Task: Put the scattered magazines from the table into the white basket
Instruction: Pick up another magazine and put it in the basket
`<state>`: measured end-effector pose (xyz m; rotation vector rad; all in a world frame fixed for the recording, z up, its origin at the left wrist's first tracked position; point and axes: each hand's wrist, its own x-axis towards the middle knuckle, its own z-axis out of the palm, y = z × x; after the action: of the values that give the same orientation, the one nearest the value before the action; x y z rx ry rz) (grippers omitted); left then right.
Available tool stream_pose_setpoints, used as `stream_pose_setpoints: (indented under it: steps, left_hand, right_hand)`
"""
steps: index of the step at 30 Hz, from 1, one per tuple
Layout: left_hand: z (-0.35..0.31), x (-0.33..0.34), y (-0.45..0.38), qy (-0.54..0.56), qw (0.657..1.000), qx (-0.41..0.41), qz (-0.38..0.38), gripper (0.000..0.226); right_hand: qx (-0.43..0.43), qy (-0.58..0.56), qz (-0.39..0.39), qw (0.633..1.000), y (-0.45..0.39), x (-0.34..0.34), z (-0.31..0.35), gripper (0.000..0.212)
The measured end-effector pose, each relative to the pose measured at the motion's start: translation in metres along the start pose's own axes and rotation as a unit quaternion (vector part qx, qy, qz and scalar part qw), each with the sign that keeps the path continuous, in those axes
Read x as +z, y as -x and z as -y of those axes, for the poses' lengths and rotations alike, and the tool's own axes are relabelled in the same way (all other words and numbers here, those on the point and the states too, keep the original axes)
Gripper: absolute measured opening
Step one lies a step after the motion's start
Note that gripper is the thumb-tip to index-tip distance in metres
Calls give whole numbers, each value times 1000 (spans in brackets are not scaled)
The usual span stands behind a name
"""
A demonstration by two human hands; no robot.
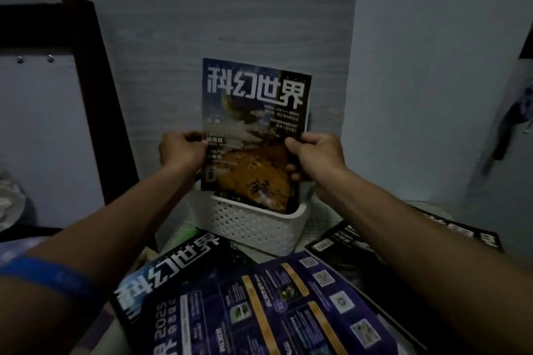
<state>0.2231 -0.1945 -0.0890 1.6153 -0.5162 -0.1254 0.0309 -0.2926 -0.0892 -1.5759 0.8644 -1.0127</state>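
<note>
A magazine with a dark blue and orange cover stands upright, its lower edge down inside the white perforated basket. My left hand grips its left edge and my right hand grips its right edge, thumb on the cover. On the table in front of the basket lie more magazines: a dark one with large white title, a purple one with yellow bars overlapping it, and a black one at the right, partly hidden by my right forearm.
The basket stands against a grey wood-grain wall. A dark frame leans at the left. A pale wall closes the right side, with dark objects hanging near the right edge.
</note>
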Motion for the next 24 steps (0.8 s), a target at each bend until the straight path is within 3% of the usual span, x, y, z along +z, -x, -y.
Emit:
stream_pose_setpoints:
  steps: [5, 11, 14, 17, 19, 21, 23, 24]
  left_hand:
    - [35, 13, -6, 28, 999, -39, -5, 13]
    - [38, 18, -9, 29, 999, -27, 13, 16]
    - [39, 12, 6, 10, 1000, -1, -8, 42]
    - [36, -4, 38, 86, 996, 32, -13, 24]
    - [35, -17, 66, 77, 993, 63, 68, 23]
    - [38, -32, 96, -54, 967, 131, 211, 13]
    - [43, -44, 122, -237, 892, 163, 348, 15]
    - [45, -46, 130, -295, 852, 152, 404, 21]
  right_hand:
    - [1, 6, -8, 1000, -13, 8, -30, 36]
    - [24, 15, -38, 999, -21, 5, -24, 32]
    - [32, 12, -55, 998, -5, -9, -14, 43]
    - [20, -4, 5, 1000, 39, -36, -12, 28]
    - [-30, 41, 63, 997, 76, -57, -19, 13]
    - [-68, 99, 148, 982, 113, -72, -21, 7]
    - [-69, 157, 272, 947, 140, -76, -20, 22]
    - [-81, 223, 334, 912, 147, -77, -21, 37]
